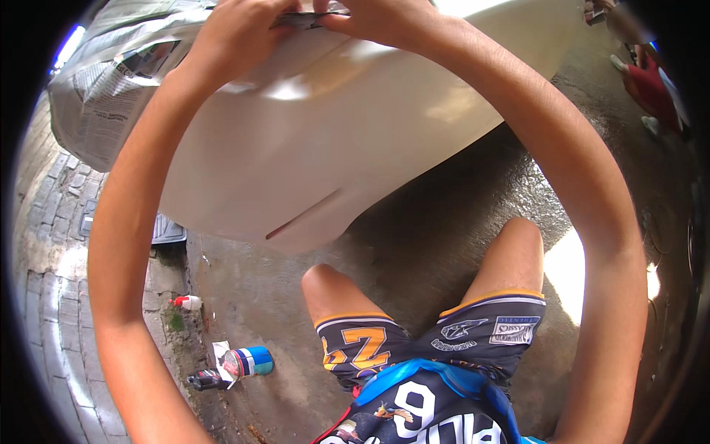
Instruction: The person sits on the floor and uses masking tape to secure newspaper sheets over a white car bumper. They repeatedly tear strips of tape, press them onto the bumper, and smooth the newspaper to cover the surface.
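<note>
In front of me is a large glossy off-white vehicle body panel, with a narrow slot near its lower end. Sheets of newspaper cover its left side and reach up toward my hands. Both arms stretch to the top of the view. My left hand has its fingers bent in at a dark, crumpled strip that looks like the newspaper's edge. Close beside it, my right hand pinches at the same strip. The fingertips of both hands are partly cut off by the upper edge.
On the left, a blue-and-white can and a dark bottle lie on the ground near a red-and-white bottle. Brick paving borders the wet concrete floor. Another person is at the far right.
</note>
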